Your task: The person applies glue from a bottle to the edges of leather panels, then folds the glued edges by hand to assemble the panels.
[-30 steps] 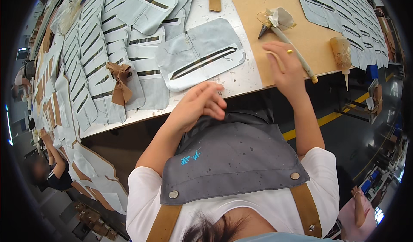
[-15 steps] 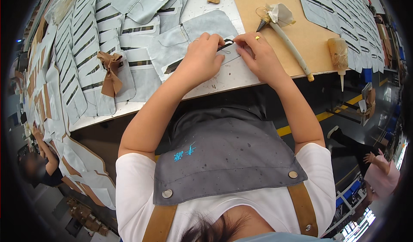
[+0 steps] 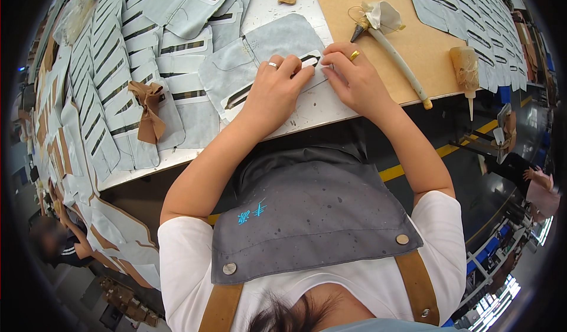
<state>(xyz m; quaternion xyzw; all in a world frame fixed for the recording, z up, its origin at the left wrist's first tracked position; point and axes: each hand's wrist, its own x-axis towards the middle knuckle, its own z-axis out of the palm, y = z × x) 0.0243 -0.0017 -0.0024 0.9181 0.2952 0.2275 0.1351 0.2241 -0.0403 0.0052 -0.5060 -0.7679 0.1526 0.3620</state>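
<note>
A light grey panel [image 3: 283,32] lies on the white tabletop in front of me. Its white-edged slot [image 3: 238,97] shows a dark strip like a zipper, running slantwise. My left hand [image 3: 274,90] bends over the middle of this slot, fingers curled and closed on the panel. At the slot's far right end, my right hand [image 3: 356,83] has thumb and fingertips drawn together in a pinch. Whatever is between those fingertips is too small to make out. A loose thread [image 3: 227,67] trails over the panel's left part.
Overlapping grey panels [image 3: 139,32] cover the left, with a crumpled brown cloth [image 3: 147,112] on them. Rightward lie a brown board [image 3: 339,13], a hammer-like tool [image 3: 398,60] with a wrapped head, a glue bottle [image 3: 465,72] and more panels [image 3: 434,4]. Other people work at both sides.
My left thumb and fingers have shifted slightly along the slot, uncovering more of its right end. The right hand stays by that end, its fingertips slightly moved. The view has shifted a little.
</note>
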